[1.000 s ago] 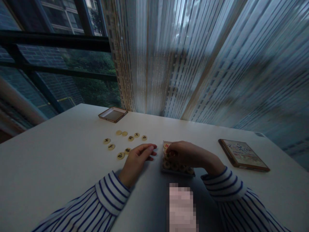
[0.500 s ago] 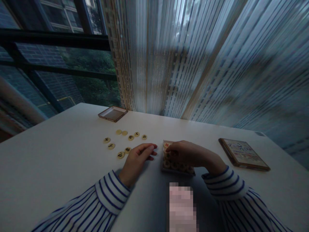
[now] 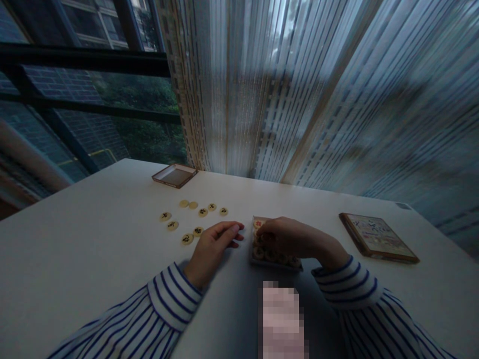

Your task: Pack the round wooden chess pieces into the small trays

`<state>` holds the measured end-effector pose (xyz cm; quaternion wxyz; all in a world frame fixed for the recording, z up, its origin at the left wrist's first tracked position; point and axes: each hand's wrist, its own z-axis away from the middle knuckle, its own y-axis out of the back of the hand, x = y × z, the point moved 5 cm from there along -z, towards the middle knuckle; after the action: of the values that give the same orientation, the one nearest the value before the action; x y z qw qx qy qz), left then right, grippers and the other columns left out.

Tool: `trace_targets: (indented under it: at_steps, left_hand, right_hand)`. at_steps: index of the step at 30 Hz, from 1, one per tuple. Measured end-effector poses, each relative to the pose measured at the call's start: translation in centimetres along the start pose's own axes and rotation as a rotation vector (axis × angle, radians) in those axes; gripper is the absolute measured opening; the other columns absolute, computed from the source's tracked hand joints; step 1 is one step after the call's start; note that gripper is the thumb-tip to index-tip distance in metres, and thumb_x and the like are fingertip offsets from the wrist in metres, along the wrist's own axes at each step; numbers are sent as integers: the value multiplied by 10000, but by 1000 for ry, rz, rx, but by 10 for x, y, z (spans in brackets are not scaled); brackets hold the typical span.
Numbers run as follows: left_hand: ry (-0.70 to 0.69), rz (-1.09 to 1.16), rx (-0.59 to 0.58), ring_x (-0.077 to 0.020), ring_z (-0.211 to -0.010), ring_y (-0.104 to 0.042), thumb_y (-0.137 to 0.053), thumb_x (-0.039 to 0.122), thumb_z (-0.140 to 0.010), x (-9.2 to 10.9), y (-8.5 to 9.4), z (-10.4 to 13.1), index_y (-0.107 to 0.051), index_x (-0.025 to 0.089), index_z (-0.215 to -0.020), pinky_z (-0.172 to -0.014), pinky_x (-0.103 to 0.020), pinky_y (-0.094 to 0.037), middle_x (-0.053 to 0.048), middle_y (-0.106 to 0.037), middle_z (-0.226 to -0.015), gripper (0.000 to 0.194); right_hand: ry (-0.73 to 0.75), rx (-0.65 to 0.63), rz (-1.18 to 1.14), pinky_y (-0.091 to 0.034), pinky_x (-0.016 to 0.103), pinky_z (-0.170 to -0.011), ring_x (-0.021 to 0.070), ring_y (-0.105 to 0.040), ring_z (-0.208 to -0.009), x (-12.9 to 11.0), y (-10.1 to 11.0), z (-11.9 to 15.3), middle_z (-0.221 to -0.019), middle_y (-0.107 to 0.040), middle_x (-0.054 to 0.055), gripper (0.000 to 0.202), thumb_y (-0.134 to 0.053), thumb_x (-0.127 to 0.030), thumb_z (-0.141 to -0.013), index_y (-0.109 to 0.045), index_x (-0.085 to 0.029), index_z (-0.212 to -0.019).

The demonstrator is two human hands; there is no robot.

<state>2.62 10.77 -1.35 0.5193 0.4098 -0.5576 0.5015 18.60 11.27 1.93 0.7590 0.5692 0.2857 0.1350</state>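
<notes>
A small open box (image 3: 251,257) of Chinese chess pieces stands before me, its round pieces (image 3: 271,255) packed in rows. One piece with a red character (image 3: 258,224) shows in its far left corner. Over the box bends my right hand (image 3: 286,237), fingers curled together and pointing down among the pieces; their tips, and anything between them, are hidden. My left hand (image 3: 217,249) rests just left of the box, fingers loosely bent and apart, holding nothing. Several loose pieces with dark characters (image 3: 187,239) lie scattered on the white table beyond it, and two nearby (image 3: 183,204) look blank.
An open, shallow box lid or tray (image 3: 175,176) lies at the table's far left. To the right is a flat, brown-edged box (image 3: 378,238) with a printed top. A striped string curtain (image 3: 254,89) and a dark window frame (image 3: 86,60) rise behind the table (image 3: 93,249).
Almost nothing differs. Both hands keep their places, the right one still over the box, and the loose pieces have not moved.
</notes>
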Motion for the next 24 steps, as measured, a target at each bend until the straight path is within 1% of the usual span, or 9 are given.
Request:
trace_targets:
  at_steps: [3, 10, 18, 24]
  left_hand:
    - [-5, -6, -4, -161, -732, -612, -621, 360, -718, 0, 0, 0, -691, 131, -836, -645, -271, -472, -94, -691, -892, 267]
    - [-1, -19, -3, -162, -725, -611, -616, 356, -720, 1, 0, 1, -693, 132, -836, -642, -271, -469, -94, -693, -878, 264]
    - [-13, -3, 4, -167, -727, -614, -628, 348, -714, 1, -1, 1, -696, 135, -831, -644, -279, -474, -97, -695, -889, 252]
    - [-20, -33, 8, -171, -740, -618, -616, 353, -726, 2, 0, 1, -688, 128, -847, -653, -278, -480, -98, -694, -893, 266]
  right_hand:
    - [3, -6, 4, -320, 198, -531, 99, -504, -606, -1, 1, 0, -804, -658, 28, 221, -472, -169, -785, -648, -194, -916]
    - [-3, -15, 2, -347, 206, -560, 112, -539, -644, -4, 2, 1, -822, -664, 41, 216, -462, -168, -795, -647, -184, -906]
    - [7, -5, 11, -356, 206, -568, 121, -564, -673, -3, 1, 1, -861, -674, 39, 228, -451, -180, -793, -632, -207, -929]
    - [-36, 0, 32, -351, 217, -578, 138, -580, -707, -2, 6, 4, -862, -676, 61, 206, -467, -196, -799, -635, -186, -918]
